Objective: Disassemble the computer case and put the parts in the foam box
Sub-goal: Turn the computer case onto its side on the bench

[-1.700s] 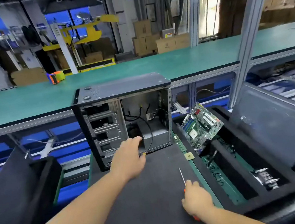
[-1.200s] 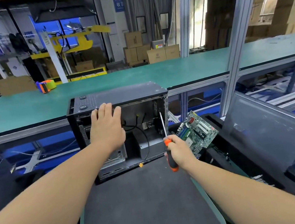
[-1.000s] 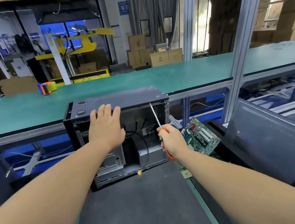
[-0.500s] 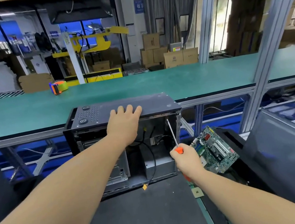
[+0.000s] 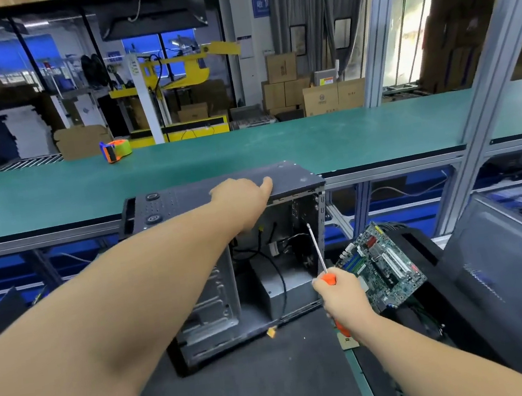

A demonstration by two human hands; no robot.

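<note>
A long green workbench runs across the far side, and just near of it the open computer case stands upright on a dark mat, its open side facing the person so the inside can be reached. To the right sits the black foam box, its lid tilted up, with a green motherboard leaning in it, apparently a part already taken out. The left hand rests on the case's top panel near its right end, fingers laid over the near edge, probably to steady the case. The right hand grips the orange handle of a screwdriver, whose shaft points up and into the case's rear opening, likely toward a remaining screw. A small tape dispenser lies far left on the workbench.
</note>
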